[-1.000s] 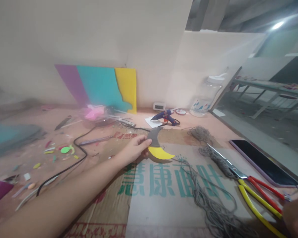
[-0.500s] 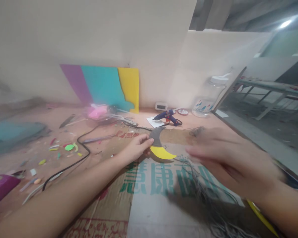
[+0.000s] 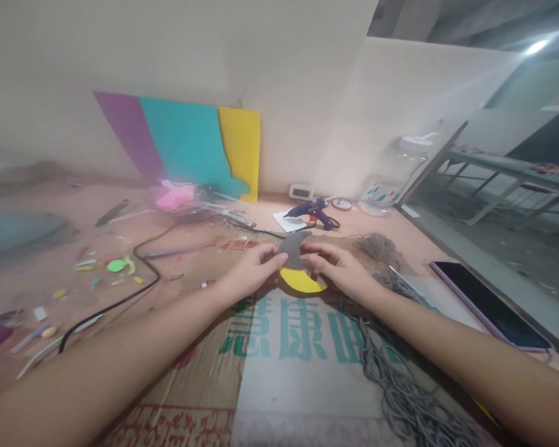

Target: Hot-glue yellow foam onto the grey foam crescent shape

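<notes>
A crescent moon cutout (image 3: pixel 302 280) is upright over the middle of the cardboard. Its upper part is covered in grey yarn, while its lower part is bare yellow. My left hand (image 3: pixel 259 268) pinches its outer edge between thumb and fingers. At the inner curve, my right hand (image 3: pixel 338 264) has thumb and fingers pinched together around the grey yarn, though the strand between them is mostly hidden. Loose grey yarn (image 3: pixel 400 391) trails from beneath my right hand into a tangled pile beside my right forearm.
Behind the crescent, a blue glue gun (image 3: pixel 312 212) rests by white paper (image 3: pixel 289 221). A phone (image 3: pixel 491 304) lies right, and a clear bottle (image 3: pixel 391 177) stands at the back. Scattered scraps (image 3: pixel 117 266) and a black cable (image 3: pixel 116 304) occupy the left. A coloured board (image 3: pixel 186 143) leans on the wall.
My right hand, blurred and held out to the right before, has moved left to the crescent's inner edge. My left hand still holds the crescent. The phone has come into clear view.
</notes>
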Tool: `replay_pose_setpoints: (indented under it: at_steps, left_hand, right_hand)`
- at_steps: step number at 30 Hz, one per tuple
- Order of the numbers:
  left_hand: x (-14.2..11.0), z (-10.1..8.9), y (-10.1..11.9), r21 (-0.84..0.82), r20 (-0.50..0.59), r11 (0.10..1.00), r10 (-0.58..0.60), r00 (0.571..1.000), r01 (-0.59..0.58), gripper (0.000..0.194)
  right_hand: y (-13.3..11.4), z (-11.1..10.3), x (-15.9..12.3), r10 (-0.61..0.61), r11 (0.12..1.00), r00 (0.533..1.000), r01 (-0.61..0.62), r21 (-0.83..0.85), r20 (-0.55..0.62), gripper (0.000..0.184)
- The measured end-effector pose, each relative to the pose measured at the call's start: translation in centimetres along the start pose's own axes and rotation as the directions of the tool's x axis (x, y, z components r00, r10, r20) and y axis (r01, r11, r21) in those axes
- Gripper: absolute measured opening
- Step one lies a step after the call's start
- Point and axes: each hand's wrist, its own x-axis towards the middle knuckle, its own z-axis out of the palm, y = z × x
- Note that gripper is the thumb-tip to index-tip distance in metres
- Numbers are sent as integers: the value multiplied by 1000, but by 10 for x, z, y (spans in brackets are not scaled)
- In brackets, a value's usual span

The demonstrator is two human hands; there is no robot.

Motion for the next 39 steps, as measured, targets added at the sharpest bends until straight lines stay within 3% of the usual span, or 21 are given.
replay_pose_setpoints:
  at_steps: [7, 11, 17, 20, 27, 35, 39]
  left_hand:
    - [-1, 0, 0, 59, -6, 998, -9, 1000, 9, 40]
    - [0, 1, 1, 29, 17, 1000, -4, 1000, 4, 47]
    - [0, 2, 4, 24, -11, 1000, -4, 1000, 5, 36]
    - [-1, 3, 4, 43, -19, 999, -18, 1000, 19, 32]
    - [-2, 3, 1, 118, 81, 993, -36, 996, 27, 34]
    - [-4, 3, 5, 159, 82, 987, -49, 995, 35, 38]
    - [-4, 3, 4, 149, 101, 989, -26, 995, 11, 37]
  right_hand:
    - [8, 11, -1, 32, 998, 999, -32, -60, 9, 22]
    - [9, 9, -2, 31, 998, 1000, -31, 46, -5, 24]
    - [4, 8, -3, 123, 985, 992, -122, 123, 2, 29]
    - [5, 9, -2, 110, 979, 994, -107, 171, -7, 31]
    - [10, 7, 1, 14, 1000, 1000, -15, -12, -26, 30]
    - [10, 9, 0, -20, 999, 1000, 20, -44, -1, 32]
    - [9, 8, -1, 42, 999, 999, -41, -8, 13, 35]
